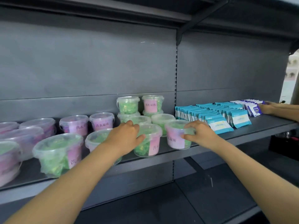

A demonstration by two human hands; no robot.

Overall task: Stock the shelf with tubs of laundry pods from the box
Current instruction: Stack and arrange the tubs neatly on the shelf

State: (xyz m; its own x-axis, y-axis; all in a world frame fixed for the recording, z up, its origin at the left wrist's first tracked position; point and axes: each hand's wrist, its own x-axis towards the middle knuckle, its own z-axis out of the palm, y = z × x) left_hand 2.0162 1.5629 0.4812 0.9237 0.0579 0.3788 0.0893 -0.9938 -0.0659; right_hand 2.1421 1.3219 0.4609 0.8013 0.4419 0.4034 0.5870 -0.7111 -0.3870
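Two bare arms reach up to the shelf [252, 126]. The left hand [124, 136] lies over the front green tub [149, 143], fingers bent across the lid and thumb against the wall, so it grips this tub. The right hand [201, 133] pinches the end tub [174, 139] at its rim, thumb low and fingers on the lid. This tub stands at the front edge of the shelf, just beside the other one. Behind them stand more green tubs, and stacked tubs [127, 105] are at the back panel. Purple tubs [87, 123] stand to the left. Teal packets [215, 112] stand in rows to the right, where another person's hand [267, 109] touches the far packets.
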